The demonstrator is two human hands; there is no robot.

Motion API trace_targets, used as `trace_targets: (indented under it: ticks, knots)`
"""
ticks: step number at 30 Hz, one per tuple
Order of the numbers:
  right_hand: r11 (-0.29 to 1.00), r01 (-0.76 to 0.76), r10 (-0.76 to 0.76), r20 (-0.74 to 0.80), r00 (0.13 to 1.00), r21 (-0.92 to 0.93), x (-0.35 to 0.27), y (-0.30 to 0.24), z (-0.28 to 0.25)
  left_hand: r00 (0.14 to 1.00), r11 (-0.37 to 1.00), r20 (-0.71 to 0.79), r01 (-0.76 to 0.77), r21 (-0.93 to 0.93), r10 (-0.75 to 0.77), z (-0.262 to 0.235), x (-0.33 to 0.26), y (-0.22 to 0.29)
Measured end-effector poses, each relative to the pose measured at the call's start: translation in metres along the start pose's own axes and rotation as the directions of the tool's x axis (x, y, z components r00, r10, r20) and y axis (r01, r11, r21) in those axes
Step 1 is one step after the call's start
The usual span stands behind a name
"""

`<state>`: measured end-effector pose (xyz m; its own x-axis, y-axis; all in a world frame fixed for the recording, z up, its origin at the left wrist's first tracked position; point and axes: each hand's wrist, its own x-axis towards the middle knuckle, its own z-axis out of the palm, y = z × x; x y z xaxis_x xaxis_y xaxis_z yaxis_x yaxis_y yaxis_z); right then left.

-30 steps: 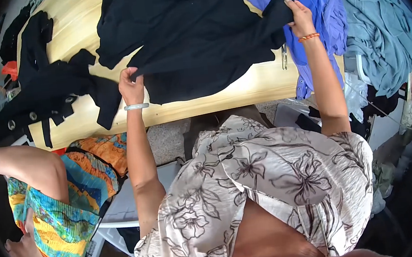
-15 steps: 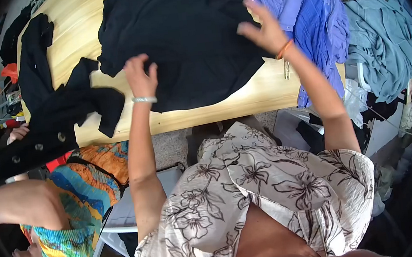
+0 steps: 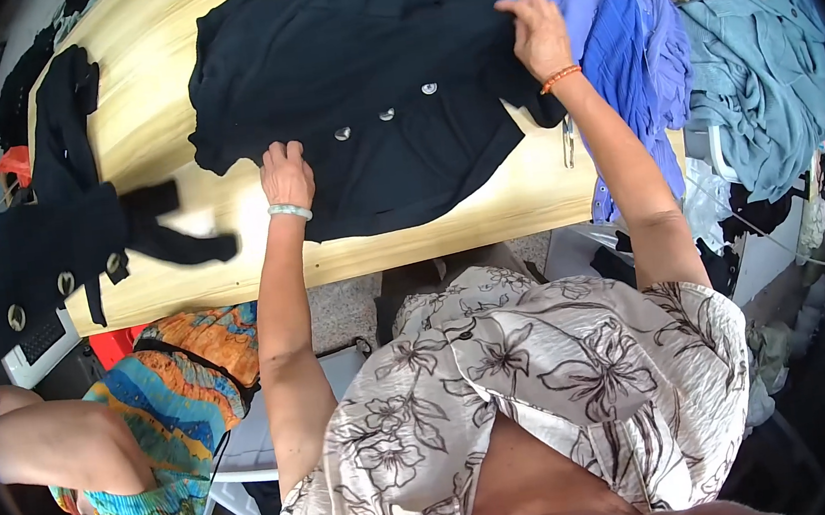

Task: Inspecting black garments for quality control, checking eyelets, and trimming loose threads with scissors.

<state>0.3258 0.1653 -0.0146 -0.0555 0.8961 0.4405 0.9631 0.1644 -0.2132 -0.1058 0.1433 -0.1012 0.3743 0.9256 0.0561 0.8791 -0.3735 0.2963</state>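
Observation:
A black garment (image 3: 351,53) lies spread across the table in front of me, with three large shiny buttons (image 3: 386,114) showing in a slanting row on its lower part. My left hand (image 3: 287,182), a pale bangle at its wrist, is closed on the cloth near its lower left edge with the fingers curled down. My right hand (image 3: 543,41), wearing an orange beaded bracelet, is at the garment's right side. Its fingers are bent and a gap shows between thumb and forefinger; nothing is visible in it.
At left, a co-worker's arm (image 3: 60,445) is beside another black buttoned garment (image 3: 29,247) over the table's (image 3: 333,262) edge. Purple-blue clothes (image 3: 626,44) lie heaped at right, with grey-green clothes (image 3: 754,61) beyond. A small metal tool (image 3: 568,141) lies near the right hand.
The three buttons have come into view on the black garment. My left hand has closed on its cloth, and my right hand has turned with fingers more bent. The co-worker's garment has swung left.

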Motion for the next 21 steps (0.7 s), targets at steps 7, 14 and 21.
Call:
trace_targets:
  ticks: [7, 14, 21]
  knots:
    - [0.844, 0.073, -0.222, 0.223, 0.949, 0.531, -0.002, -0.154, -0.014, 0.998, 0.871, -0.065, -0.027, -0.490, -0.005, -0.066, -0.019, 0.038]
    - [0.902, -0.010, -0.146, 0.327, 0.933, 0.432, -0.037, -0.218, 0.023, 0.985, 0.758, -0.153, -0.162, -0.632, 0.083, -0.146, -0.008, 0.065]
    - [0.997, -0.063, 0.054, 0.149, 0.987, 0.053, -0.022, -0.061, -0.051, 0.966, 0.810, -0.218, -0.014, -0.586, -0.141, -0.146, -0.023, 0.012]
